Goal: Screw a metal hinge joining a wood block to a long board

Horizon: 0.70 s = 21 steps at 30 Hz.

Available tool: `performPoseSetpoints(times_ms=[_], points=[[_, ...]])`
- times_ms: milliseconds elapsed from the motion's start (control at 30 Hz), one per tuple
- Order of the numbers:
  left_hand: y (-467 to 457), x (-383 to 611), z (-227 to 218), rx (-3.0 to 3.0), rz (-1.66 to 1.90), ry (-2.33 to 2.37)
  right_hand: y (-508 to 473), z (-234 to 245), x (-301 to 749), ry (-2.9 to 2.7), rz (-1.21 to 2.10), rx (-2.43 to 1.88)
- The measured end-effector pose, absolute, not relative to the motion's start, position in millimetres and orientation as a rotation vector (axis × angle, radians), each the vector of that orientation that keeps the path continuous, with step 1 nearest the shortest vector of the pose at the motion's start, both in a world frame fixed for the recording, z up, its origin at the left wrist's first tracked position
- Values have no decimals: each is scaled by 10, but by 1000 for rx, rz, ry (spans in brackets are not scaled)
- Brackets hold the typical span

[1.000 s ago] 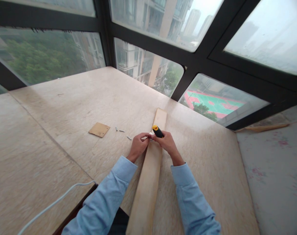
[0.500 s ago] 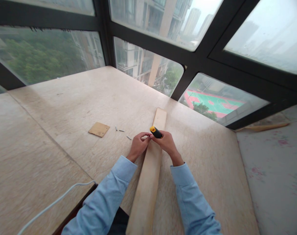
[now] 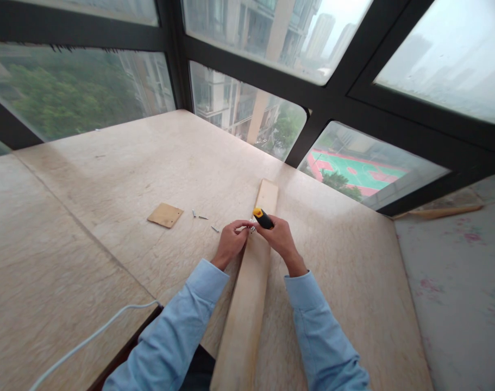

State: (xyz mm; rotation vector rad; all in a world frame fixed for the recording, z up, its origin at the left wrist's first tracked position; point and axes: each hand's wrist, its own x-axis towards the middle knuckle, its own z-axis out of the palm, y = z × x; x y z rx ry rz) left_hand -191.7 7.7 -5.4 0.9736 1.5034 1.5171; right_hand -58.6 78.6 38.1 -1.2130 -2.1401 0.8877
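A long pale wooden board [image 3: 247,288] lies lengthwise on the stone-patterned surface in front of me. My right hand [image 3: 280,236] is closed round the black handle of a screwdriver [image 3: 264,219] with a yellow end, tilted above the board; its tip is hidden. At the board's left edge my left hand [image 3: 231,243] has its thumb and forefinger pinched together. A small shiny metal piece [image 3: 252,229] shows between the two hands, against the board. It touches the left fingertips, but its kind is too small to make out.
Several loose screws [image 3: 203,218] lie left of the board, beside a small brown square plate [image 3: 165,215] with holes. A white cable [image 3: 96,332] runs over the near left edge. Dark-framed windows [image 3: 324,103] border the far side, and a flowered wall [image 3: 463,271] stands at right.
My right hand and the screwdriver have shifted slightly right, so the small metal piece shows more between my hands. My left hand and the board stay in place.
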Motion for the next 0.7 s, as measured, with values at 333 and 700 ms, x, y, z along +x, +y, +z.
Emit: performPoseSetpoints(times_ms=[333, 700], points=[[86, -1916, -63, 1004, 1521, 1544, 794, 338, -581, -2204, 816, -1177], [82, -1912, -33, 975, 1508, 1531, 771, 370, -590, -2266, 704, -1196]])
